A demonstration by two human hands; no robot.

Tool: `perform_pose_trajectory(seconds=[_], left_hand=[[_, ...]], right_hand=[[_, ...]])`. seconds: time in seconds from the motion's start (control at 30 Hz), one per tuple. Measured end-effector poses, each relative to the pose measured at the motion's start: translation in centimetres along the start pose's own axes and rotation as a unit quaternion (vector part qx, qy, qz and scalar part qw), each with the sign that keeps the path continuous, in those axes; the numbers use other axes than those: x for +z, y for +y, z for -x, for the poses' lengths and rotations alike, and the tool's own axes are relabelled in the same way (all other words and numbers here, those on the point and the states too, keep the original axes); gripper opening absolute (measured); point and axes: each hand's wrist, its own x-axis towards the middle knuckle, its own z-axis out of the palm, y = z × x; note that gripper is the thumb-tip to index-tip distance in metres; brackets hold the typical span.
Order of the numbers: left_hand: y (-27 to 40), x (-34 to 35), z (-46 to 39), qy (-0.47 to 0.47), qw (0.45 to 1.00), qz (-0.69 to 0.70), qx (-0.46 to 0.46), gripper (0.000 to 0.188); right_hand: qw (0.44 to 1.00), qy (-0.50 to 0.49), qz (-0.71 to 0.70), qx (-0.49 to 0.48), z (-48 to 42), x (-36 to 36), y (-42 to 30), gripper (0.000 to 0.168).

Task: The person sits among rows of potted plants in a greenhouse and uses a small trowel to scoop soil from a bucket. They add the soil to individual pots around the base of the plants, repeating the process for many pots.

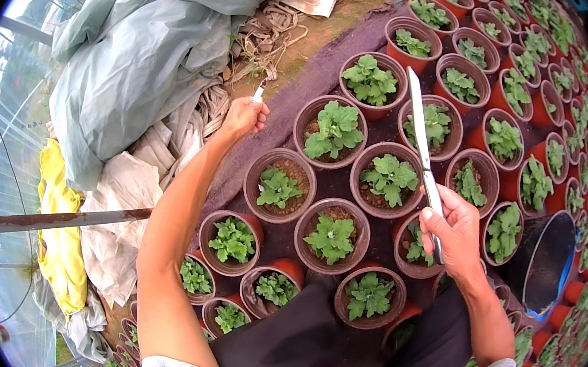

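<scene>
My left hand [247, 115] reaches out over the edge of the dark ground cloth. Its fingers pinch a small white strip [259, 93] with a dark tip, perhaps a plant label; the picture is too small to settle it. In my right hand [450, 225] is a knife [420, 129], its long pale blade pointing away from me above the pots. The blade partly covers a potted plant [436, 124]. Below and between my arms stand red-brown plastic pots with leafy green seedlings, among them one pot [301, 240] and another pot [355, 182].
A black bucket [548, 262] with a blue rim lies tilted at right among many pots. Grey-green plastic sheeting [142, 64] is heaped at upper left, near a yellow cloth [60, 228]. A rusty metal pole [56, 218] juts in from the left.
</scene>
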Motion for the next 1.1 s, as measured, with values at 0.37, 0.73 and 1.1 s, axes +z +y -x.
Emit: perform_pose_trajectory(seconds=[0.37, 0.73, 1.1], left_hand=[[5.4, 11.5, 3.5, -0.004, 0.989, -0.078, -0.126, 0.028], [5.7, 11.0, -1.5, 0.032, 0.994, 0.003, -0.108, 0.029], [9.7, 7.0, 3.0, -0.101, 0.899, -0.42, -0.065, 0.032]], right_hand=[[0.999, -0.01, -0.034, -0.022, 3.0, -1.7, -0.9, 0.043], [0.998, 0.013, -0.046, -0.033, 5.7, -3.5, -1.8, 0.041], [0.999, 0.005, -0.05, -0.008, 5.8, -3.1, -1.5, 0.039]])
